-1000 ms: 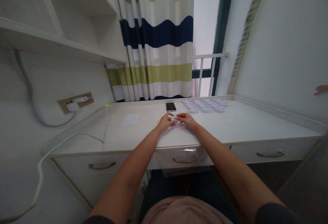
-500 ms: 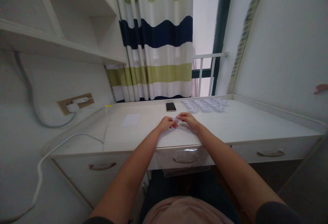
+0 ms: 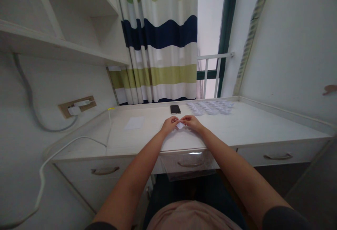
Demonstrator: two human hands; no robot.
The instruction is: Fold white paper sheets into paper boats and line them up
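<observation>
Over the middle of a white desk [image 3: 250, 128], my left hand [image 3: 170, 125] and my right hand [image 3: 191, 122] meet fingertip to fingertip. Both pinch one small white piece of paper [image 3: 180, 125] between them, just above the desk top. The fingers of each hand are curled in on the paper. A group of several similar small white pieces [image 3: 210, 107] lies spread out at the back right of the desk, beyond my right hand. A flat white sheet [image 3: 134, 122] lies to the left of my left hand.
A dark phone [image 3: 175, 109] lies flat behind my hands. A striped curtain [image 3: 160, 40] hangs at the desk's far edge beside a window rail [image 3: 214, 58]. A white cable [image 3: 65, 145] runs from a wall socket [image 3: 77, 106] at left. Drawers with handles [image 3: 277, 157] front the desk.
My hands have stayed in the same spot; the fingers have shifted slightly on the small paper, which now sits a little lower between them.
</observation>
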